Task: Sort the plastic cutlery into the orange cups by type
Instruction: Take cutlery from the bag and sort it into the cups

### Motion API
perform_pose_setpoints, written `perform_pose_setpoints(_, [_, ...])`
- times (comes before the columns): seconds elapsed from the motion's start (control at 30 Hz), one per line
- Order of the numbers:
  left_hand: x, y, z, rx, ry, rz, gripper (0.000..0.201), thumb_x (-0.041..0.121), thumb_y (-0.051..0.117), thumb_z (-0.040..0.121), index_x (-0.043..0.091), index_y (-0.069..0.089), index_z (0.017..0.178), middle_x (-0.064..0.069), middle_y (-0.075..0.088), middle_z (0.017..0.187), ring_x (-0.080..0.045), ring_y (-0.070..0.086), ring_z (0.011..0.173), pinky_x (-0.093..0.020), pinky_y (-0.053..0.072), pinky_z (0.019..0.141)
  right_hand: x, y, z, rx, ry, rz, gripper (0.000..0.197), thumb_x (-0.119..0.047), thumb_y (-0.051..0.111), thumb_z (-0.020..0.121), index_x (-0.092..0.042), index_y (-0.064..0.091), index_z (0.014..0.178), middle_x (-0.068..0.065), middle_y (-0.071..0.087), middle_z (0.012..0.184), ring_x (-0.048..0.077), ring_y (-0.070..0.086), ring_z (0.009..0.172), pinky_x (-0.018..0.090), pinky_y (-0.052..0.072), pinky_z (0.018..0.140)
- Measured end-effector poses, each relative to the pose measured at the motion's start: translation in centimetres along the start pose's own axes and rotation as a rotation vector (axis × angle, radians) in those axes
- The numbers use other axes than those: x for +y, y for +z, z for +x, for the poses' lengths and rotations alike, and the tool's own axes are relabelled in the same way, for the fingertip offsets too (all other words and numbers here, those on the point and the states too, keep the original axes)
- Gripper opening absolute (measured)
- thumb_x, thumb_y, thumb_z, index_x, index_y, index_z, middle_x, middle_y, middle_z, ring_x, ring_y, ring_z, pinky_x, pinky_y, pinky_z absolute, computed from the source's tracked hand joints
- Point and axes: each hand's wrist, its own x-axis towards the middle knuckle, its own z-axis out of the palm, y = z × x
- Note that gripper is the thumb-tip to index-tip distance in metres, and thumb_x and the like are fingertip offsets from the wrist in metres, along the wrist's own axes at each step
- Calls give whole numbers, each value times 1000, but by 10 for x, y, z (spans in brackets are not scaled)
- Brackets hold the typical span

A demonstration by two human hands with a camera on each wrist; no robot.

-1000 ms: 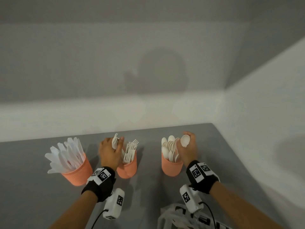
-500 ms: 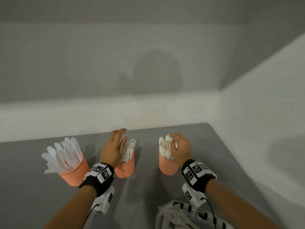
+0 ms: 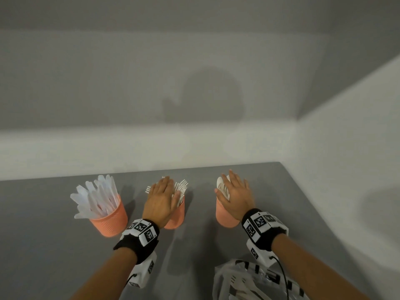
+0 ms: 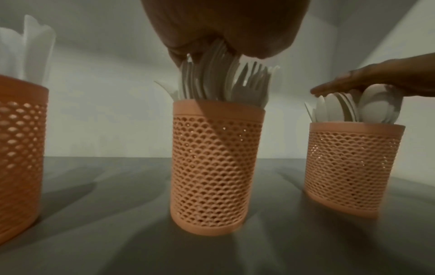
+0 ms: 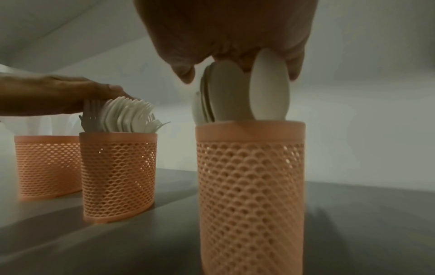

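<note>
currently your left hand (image 3: 159, 201) presses flat, fingers straight, on white plastic forks (image 4: 226, 83); your right hand (image 3: 236, 197) likewise on white plastic spoons (image 5: 237, 93) in perforated orange cups (image 4: 215, 167).

left hand (image 3: 161, 201) flat on forks (image 3: 181, 187) | right hand (image 3: 236, 197) flat on spoons (image 3: 223, 187)

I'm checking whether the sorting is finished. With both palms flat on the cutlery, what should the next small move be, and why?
Probably lift both hands straight up and away. The left hand lies flat on the forks, the right hand flat on the spoons, the knives fill the third cup, and no loose cutlery shows on the table.
</note>
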Motion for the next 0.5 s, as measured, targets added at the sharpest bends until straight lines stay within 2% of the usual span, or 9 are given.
perform_pose_setpoints(0.07, [6, 1, 1, -36, -15, 30, 112, 77, -16, 70, 6, 30, 143, -13, 27, 153, -25, 20, 144, -35, 12, 117, -3, 0, 3, -51, -11, -29, 74, -58, 11, 87, -18, 28, 146, 10, 19, 156, 25, 14, 145, 36, 10, 117])
perform_pose_setpoints(0.1, [8, 3, 2, -35, -32, 37, 115, 79, -18, 68, 6, 30, 144, -15, 25, 153, -28, 19, 144, -37, 14, 117, -4, 0, 3, -66, -6, -50, 66, -54, 14, 92, -18, 27, 146, 11, 19, 156, 26, 14, 145, 35, 11, 117])
perform_pose_setpoints(0.13, [9, 5, 3, -27, -55, 40, 111, 78, -14, 71, 7, 29, 144, -17, 24, 153, -32, 19, 143, -40, 16, 117, -4, 1, 2, -69, -2, -80, 67, -53, 9, 91, -20, 26, 147, 11, 19, 156, 28, 14, 145, 36, 11, 117])
perform_pose_setpoints(0.2, [9, 8, 5, -18, -89, 56, 99, 72, -5, 78, 6, 34, 141, -22, 30, 149, -39, 23, 140, -45, 21, 115, -4, 1, 1, -79, 1, -146, 80, -56, -7, 80, -24, 23, 148, 11, 16, 157, 30, 13, 145, 40, 12, 116])
perform_pose_setpoints(0.23, [9, 9, 7, -27, -95, 57, 98, 70, -4, 80, 4, 37, 139, -24, 36, 145, -40, 27, 138, -46, 23, 114, -4, 0, 1, -97, 2, -160, 79, -55, -7, 81, -25, 21, 148, 11, 14, 157, 31, 11, 145, 41, 12, 116])
perform_pose_setpoints(0.3, [9, 10, 10, -56, -105, 58, 97, 66, -5, 79, 0, 36, 138, -23, 40, 143, -37, 29, 137, -43, 23, 115, -4, -2, 2, -149, 16, -155, 64, -51, 6, 92, -24, 17, 149, 10, 10, 158, 29, 7, 146, 44, 11, 116])
perform_pose_setpoints(0.37, [12, 8, 11, -71, -143, 55, 94, 64, -1, 79, 1, 28, 142, -19, 32, 149, -33, 22, 141, -41, 19, 117, -6, -7, 3, -197, 30, -156, 55, -45, 19, 99, -24, 13, 149, 10, 5, 159, 27, 3, 147, 48, 7, 116])
perform_pose_setpoints(0.5, [19, -2, 9, -80, -207, 36, 78, 58, 23, 93, 5, 6, 148, -16, 5, 157, -30, 2, 146, -44, 4, 118, -13, -21, 3, -232, 85, -173, 62, -52, 18, 97, -26, -2, 150, 11, -13, 158, 27, -9, 146, 54, -5, 114])
